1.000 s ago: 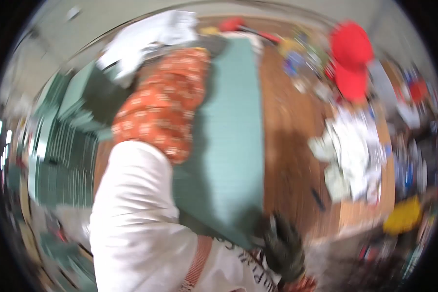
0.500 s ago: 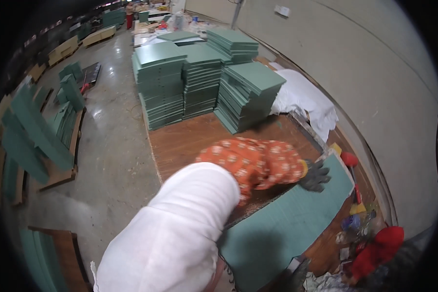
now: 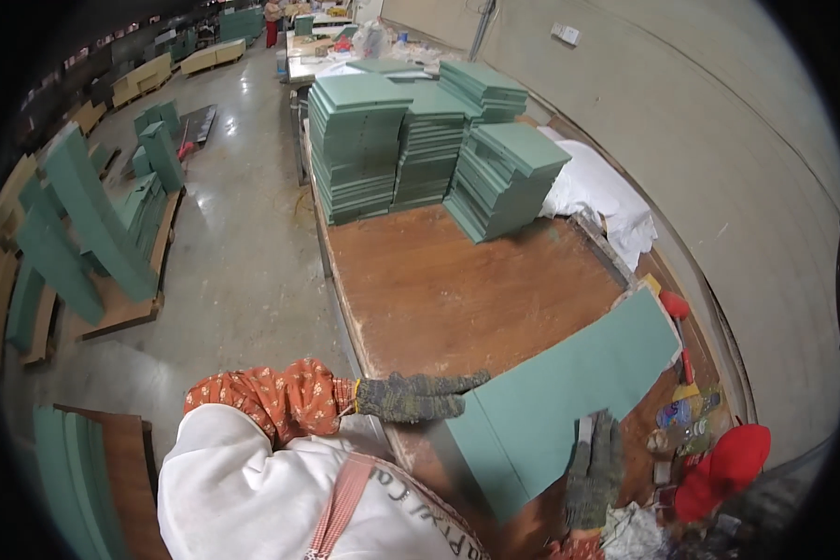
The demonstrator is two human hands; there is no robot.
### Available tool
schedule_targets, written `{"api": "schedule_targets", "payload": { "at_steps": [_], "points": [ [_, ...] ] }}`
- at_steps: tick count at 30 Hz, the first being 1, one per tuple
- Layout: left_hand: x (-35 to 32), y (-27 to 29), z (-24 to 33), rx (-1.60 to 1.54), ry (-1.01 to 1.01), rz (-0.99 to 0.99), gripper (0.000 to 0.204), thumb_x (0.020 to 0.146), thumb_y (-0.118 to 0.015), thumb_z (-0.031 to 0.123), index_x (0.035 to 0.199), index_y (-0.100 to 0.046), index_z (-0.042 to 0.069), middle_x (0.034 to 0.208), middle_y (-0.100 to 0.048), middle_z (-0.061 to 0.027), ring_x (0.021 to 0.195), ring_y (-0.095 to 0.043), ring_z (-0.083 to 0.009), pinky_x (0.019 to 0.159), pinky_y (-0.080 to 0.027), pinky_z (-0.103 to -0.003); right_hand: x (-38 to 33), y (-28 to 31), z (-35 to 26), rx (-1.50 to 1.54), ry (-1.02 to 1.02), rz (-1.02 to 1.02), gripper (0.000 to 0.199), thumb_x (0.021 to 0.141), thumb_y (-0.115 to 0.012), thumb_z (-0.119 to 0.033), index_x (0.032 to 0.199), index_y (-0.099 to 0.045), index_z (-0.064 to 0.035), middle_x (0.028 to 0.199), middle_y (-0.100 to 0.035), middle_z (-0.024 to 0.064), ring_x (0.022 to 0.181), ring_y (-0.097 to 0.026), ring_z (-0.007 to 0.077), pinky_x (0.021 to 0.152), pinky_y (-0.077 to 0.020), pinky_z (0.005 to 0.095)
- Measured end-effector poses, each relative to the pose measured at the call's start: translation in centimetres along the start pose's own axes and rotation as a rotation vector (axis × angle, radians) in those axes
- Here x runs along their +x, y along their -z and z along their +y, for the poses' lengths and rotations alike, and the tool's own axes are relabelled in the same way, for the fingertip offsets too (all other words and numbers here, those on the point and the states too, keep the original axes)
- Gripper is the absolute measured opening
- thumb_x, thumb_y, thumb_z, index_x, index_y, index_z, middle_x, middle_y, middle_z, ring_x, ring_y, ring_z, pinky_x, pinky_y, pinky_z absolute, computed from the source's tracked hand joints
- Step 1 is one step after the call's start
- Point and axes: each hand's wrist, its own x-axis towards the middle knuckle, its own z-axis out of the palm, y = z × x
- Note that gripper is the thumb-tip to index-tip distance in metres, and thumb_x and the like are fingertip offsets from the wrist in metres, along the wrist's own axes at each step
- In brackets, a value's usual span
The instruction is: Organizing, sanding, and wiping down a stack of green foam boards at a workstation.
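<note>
Green panel (image 3: 560, 387), near end between both gloved hands (image 3: 409, 398) (image 3: 595, 474)

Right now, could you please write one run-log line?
left hand: open, at edge of green board | right hand: holding small pale object | stacked boards: on table

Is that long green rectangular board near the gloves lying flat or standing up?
Flat: the long green rectangular board has its broad face up over the brown wooden tabletop.
</note>
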Motion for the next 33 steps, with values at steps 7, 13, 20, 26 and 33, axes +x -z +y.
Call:
{"api": "schedule_targets", "payload": {
  "at_steps": [7, 13, 20, 26, 33],
  "points": [
    [1.7, 2.6, -5.2, 0.165, -0.108, 0.086, 0.047, 0.097, -0.046, 0.030, 0.139, -0.041, 0.009, 0.143, -0.042, -0.0072, 0.132, -0.036, -0.0174, 0.107, -0.030, -0.031, 3.2, 1.1, -2.2, -0.286, 0.266, -0.085, 0.042, 0.088, -0.049, -0.018, 0.130, -0.051, -0.0116, 0.133, -0.051, 0.0109, 0.121, -0.046, 0.0351, 0.098, -0.0379, 0.0460],
    [15.6, 11.4, -7.9, -0.215, -0.111, -0.095, 0.037, 0.095, -0.049, 0.022, 0.130, -0.050, 0.009, 0.118, -0.057, -0.0039, 0.103, -0.054, -0.0120, 0.091, -0.043, -0.026, 4.9, 3.3, -10.5, -0.175, 0.189, -0.277, 0.046, 0.082, -0.053, -0.014, 0.127, -0.052, -0.0113, 0.132, -0.048, 0.0149, 0.114, -0.050, 0.0354, 0.090, -0.0434, 0.0461],
    [32.4, 12.7, -9.1, -0.155, -0.278, -0.044, 0.036, 0.098, -0.042, 0.024, 0.127, -0.052, 0.007, 0.110, -0.059, -0.0071, 0.098, -0.055, -0.0127, 0.087, -0.045, -0.026, 6.9, 0.3, -15.3, -0.153, -0.027, -0.390, 0.039, 0.078, -0.057, -0.013, 0.117, -0.058, -0.0084, 0.117, -0.054, 0.0233, 0.096, -0.058, 0.0344, 0.076, -0.0481, 0.0441],
    [47.3, 8.4, -10.0, -0.674, -0.252, -0.034, 0.032, 0.096, -0.043, 0.022, 0.122, -0.054, 0.007, 0.107, -0.060, -0.0064, 0.096, -0.056, -0.0142, 0.085, -0.046, -0.028, 10.2, -0.3, -16.1, -0.381, 0.027, -0.505, 0.048, 0.078, -0.059, -0.021, 0.125, -0.056, -0.0144, 0.123, -0.050, 0.0248, 0.099, -0.057, 0.0351, 0.075, -0.0500, 0.0425],
    [62.0, 2.7, -13.2, -0.901, -0.374, 0.179, 0.028, 0.093, -0.048, 0.019, 0.117, -0.056, 0.007, 0.105, -0.062, -0.0044, 0.094, -0.058, -0.0152, 0.083, -0.047, -0.031, 17.7, -3.3, -7.7, -0.188, 0.183, -0.418, 0.060, 0.075, -0.061, -0.012, 0.133, -0.043, -0.0149, 0.123, -0.045, 0.0231, 0.099, -0.057, 0.0358, 0.067, -0.0535, 0.0423]
  ]
}}
